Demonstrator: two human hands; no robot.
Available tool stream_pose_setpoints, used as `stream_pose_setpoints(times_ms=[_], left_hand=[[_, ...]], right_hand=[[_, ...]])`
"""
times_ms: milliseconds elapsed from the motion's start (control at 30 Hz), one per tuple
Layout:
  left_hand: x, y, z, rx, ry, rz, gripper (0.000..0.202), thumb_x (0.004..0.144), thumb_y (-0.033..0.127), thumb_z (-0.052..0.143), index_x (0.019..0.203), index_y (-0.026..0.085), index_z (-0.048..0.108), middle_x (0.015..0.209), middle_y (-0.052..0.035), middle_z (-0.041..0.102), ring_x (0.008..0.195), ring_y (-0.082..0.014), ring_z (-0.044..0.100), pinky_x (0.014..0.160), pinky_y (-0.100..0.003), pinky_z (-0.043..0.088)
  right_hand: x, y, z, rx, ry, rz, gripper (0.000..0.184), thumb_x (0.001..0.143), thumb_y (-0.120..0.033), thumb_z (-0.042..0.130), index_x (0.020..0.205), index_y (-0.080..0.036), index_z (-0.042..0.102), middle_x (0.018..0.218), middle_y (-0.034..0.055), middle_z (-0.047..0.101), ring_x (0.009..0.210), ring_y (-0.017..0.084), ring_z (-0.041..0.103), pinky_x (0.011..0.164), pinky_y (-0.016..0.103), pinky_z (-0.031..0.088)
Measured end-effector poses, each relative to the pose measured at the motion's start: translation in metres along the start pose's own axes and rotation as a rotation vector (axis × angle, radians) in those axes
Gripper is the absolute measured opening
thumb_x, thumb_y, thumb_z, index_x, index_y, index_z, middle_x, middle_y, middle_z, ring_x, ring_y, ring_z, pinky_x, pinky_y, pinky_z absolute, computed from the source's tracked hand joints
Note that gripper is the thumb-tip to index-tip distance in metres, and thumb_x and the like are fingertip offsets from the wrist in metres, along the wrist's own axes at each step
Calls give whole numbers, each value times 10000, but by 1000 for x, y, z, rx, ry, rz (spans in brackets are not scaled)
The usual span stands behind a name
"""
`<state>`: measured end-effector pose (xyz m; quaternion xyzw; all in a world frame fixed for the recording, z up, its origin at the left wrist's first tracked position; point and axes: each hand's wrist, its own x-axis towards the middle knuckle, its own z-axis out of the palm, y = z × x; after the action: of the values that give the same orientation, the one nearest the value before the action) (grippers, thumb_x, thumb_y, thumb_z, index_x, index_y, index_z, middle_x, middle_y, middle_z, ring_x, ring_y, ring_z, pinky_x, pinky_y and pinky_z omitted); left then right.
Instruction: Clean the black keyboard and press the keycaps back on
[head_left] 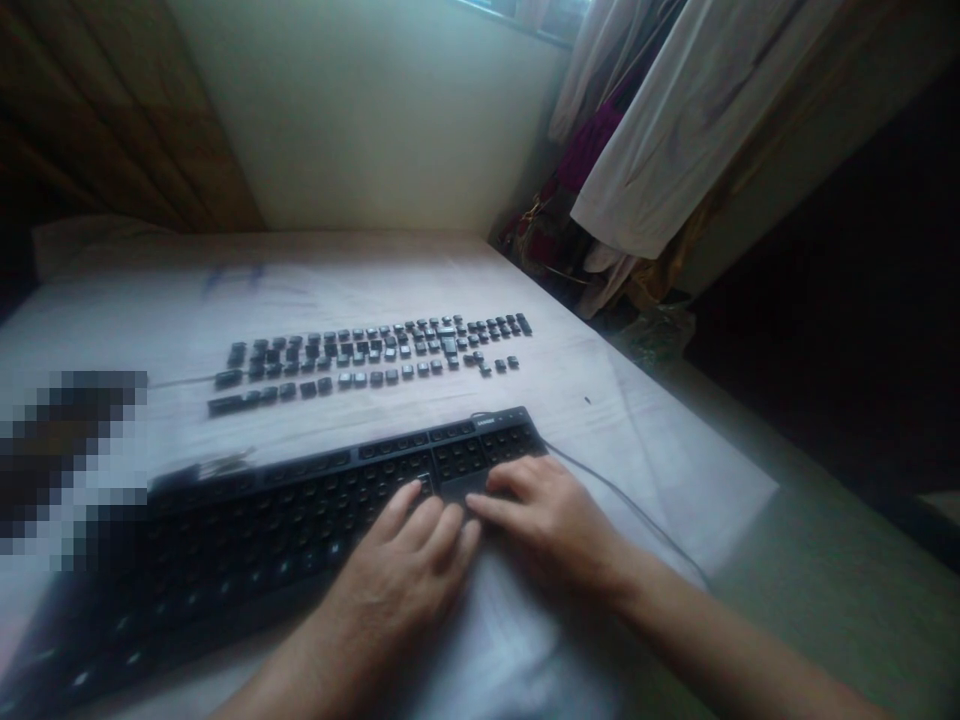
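Note:
A black computer keyboard lies at a slant on a white cloth, most of its keycaps off and the small key sockets bare. My left hand rests over its near edge, the fingers bent loosely; one fingertip touches the keyboard beside a small, square, light-edged key. My right hand is at the right end, by the number pad, with thumb and curled fingers against the keyboard. Whether a small keycap is under those fingers is hidden. Beyond the keyboard, loose black keycaps lie in rows.
White cloth covers the table or bed. A thin cable runs off the right edge. Hanging clothes are at the back right, a brown curtain at the back left. A pixelated patch hides part of the left side.

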<state>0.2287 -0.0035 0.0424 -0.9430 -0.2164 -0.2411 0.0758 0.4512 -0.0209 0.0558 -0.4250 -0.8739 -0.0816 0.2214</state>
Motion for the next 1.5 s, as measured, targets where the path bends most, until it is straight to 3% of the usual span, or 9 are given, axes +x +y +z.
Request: stream_pose_setpoints(times_ms=[267, 400, 533, 700, 800, 1033, 1233, 1500], left_hand=[[-3, 1, 1, 62, 13, 39, 253, 1000, 143, 415, 1144, 147, 622, 1008, -41, 626, 1013, -213, 540, 1162, -418, 227], [-2, 0, 1, 81, 27, 65, 315, 1009, 106, 346, 1148, 131, 627, 1022, -47, 628, 1036, -211, 531, 1177, -418, 206], [-3, -4, 0, 63, 26, 39, 310, 1024, 156, 359, 1159, 179, 636, 1016, -35, 633, 996, -207, 542, 1146, -421, 256], [-10, -8, 0, 12, 64, 17, 293, 1030, 223, 406, 1204, 263, 638, 1097, -33, 640, 1020, -205, 559, 1117, -436, 304], [-11, -5, -2, -8, 59, 8, 305, 1033, 226, 397, 1207, 260, 644, 1103, -35, 650, 1024, -204, 571, 1110, -434, 312], [-3, 0, -3, -35, -7, -94, 306, 1010, 323, 457, 1237, 224, 638, 1097, -48, 668, 1033, -222, 584, 1092, -420, 345], [0, -1, -2, -95, -16, -143, 288, 977, 312, 495, 1209, 250, 654, 1081, -36, 659, 1032, -229, 568, 1066, -419, 351], [0, -3, 0, -61, 2, -93, 252, 983, 280, 498, 1171, 247, 661, 1047, -21, 674, 988, -203, 593, 1073, -407, 348]], right_hand=[[-3, -5, 2, -35, 27, -15, 220, 988, -165, 542, 1096, -184, 733, 927, 84, 697, 808, 200, 590, 711, 334, 430], [-5, -6, 5, -35, 42, 26, 213, 954, -157, 589, 1092, -224, 737, 938, 79, 698, 821, 205, 608, 704, 329, 448], [-8, 0, 4, 97, 46, 55, 290, 932, -143, 536, 1151, -205, 717, 985, 97, 688, 851, 215, 632, 713, 346, 511], [-18, 9, 4, 290, 258, 269, 434, 894, -9, 438, 1159, -235, 697, 963, 57, 678, 886, 186, 655, 768, 341, 562], [-23, 8, 7, 279, 301, 278, 416, 875, -10, 464, 1109, -240, 719, 938, 54, 685, 863, 191, 658, 755, 344, 557], [-20, 2, 9, 172, 288, 182, 369, 865, -43, 491, 1091, -210, 730, 960, 78, 693, 871, 206, 646, 748, 355, 519], [-14, -3, 9, 123, 166, 114, 294, 924, -136, 510, 1107, -206, 728, 1027, 106, 680, 920, 229, 628, 768, 373, 501], [-9, -3, 8, 51, 89, 77, 247, 941, -145, 542, 1082, -189, 740, 994, 106, 691, 904, 225, 600, 763, 365, 481]])
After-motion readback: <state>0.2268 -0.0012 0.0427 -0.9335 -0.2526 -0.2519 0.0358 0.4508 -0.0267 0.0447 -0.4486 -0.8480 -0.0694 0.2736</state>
